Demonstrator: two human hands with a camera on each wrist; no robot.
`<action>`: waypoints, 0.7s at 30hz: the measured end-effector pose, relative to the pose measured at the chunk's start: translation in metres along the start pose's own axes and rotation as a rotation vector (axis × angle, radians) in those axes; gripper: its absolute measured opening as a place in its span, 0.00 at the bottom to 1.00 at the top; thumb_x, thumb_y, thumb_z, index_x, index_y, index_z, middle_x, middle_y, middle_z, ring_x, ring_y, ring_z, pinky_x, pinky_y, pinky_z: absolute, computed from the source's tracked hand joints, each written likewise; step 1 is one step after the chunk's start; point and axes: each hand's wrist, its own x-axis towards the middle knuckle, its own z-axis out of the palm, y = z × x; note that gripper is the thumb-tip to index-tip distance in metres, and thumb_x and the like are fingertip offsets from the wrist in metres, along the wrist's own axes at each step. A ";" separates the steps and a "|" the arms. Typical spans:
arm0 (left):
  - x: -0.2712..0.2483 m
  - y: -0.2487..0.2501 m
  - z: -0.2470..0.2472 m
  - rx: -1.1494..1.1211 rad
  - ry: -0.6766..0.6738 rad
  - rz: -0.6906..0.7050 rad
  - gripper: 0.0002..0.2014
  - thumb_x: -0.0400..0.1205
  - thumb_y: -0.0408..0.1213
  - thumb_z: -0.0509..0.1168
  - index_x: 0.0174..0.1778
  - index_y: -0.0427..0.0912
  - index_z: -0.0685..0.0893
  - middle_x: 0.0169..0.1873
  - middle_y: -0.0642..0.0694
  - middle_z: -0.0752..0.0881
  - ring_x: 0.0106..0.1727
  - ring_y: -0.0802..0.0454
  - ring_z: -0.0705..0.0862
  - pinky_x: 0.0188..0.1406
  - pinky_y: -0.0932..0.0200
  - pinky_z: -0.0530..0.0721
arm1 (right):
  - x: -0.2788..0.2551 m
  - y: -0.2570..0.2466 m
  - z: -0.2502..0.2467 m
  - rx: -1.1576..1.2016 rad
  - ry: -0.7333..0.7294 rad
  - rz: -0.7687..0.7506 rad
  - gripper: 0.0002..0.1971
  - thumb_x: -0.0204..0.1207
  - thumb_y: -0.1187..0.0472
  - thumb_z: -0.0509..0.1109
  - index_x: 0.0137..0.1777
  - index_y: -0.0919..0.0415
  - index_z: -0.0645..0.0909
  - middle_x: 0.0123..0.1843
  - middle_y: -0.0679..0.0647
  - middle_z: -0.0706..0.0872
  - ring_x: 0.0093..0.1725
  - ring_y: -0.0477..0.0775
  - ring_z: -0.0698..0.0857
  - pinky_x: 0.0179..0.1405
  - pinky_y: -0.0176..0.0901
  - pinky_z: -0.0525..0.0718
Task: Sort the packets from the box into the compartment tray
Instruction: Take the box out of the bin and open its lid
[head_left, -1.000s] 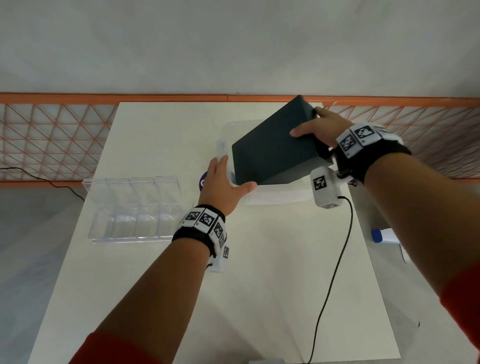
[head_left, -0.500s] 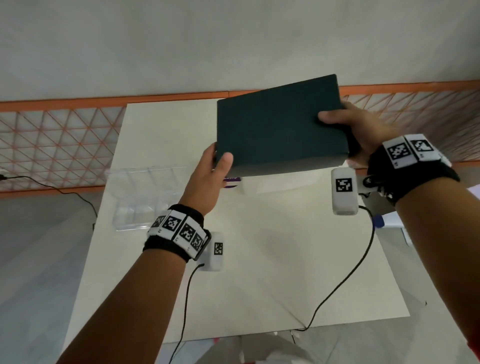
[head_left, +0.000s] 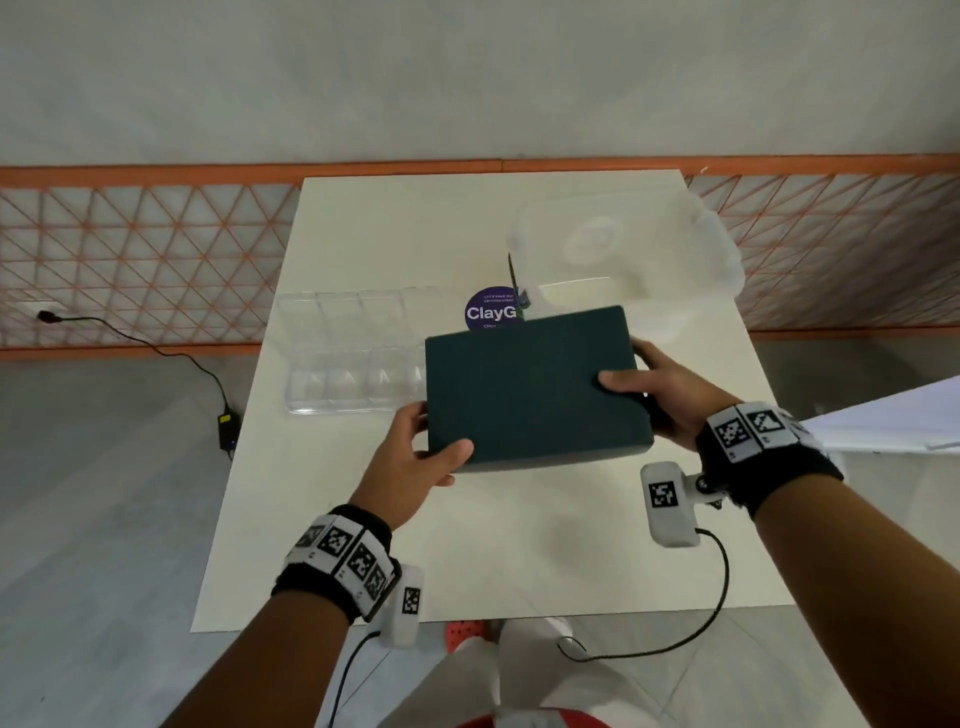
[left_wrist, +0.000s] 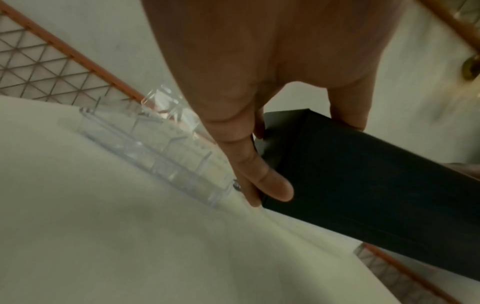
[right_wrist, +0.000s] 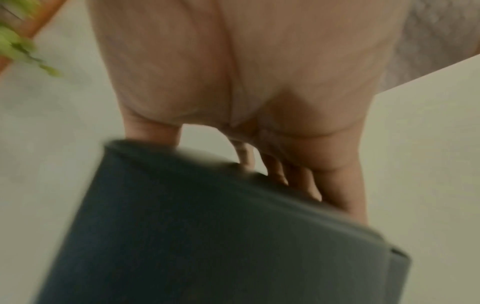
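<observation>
Dark box (head_left: 535, 387) was held above surface (head_left: 519, 545), frame centre. Left hand (head_left: 415, 457) and right hand (head_left: 660, 395) each clasped one end. Looked stiff, light; ends best to hold. Clear tray (head_left: 343, 353) at centre left.

The dark box (head_left: 535, 387) I hold hides my fingers beneath it, the right end of the compartment tray (head_left: 343, 353) and part of the purple sticker (head_left: 491, 310), and my right wrist view is blurred.
</observation>
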 end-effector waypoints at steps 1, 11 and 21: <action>0.001 -0.007 0.004 0.026 -0.015 -0.023 0.26 0.73 0.47 0.76 0.63 0.64 0.71 0.64 0.60 0.78 0.51 0.62 0.88 0.43 0.55 0.90 | 0.000 0.009 -0.003 -0.006 0.023 0.030 0.37 0.65 0.60 0.81 0.75 0.42 0.73 0.57 0.51 0.92 0.54 0.59 0.91 0.48 0.56 0.90; 0.041 -0.037 0.071 0.195 -0.079 -0.205 0.34 0.71 0.47 0.78 0.69 0.51 0.69 0.63 0.54 0.78 0.53 0.57 0.85 0.46 0.52 0.90 | 0.038 0.053 -0.051 -0.084 0.193 0.238 0.28 0.79 0.68 0.70 0.77 0.54 0.71 0.59 0.55 0.86 0.59 0.60 0.84 0.65 0.67 0.80; 0.052 -0.034 0.110 0.359 -0.120 -0.233 0.40 0.65 0.51 0.81 0.68 0.51 0.67 0.61 0.57 0.77 0.53 0.55 0.85 0.49 0.52 0.89 | 0.042 0.062 -0.108 -0.289 0.158 0.293 0.23 0.78 0.67 0.73 0.71 0.52 0.75 0.53 0.51 0.88 0.52 0.58 0.86 0.48 0.56 0.85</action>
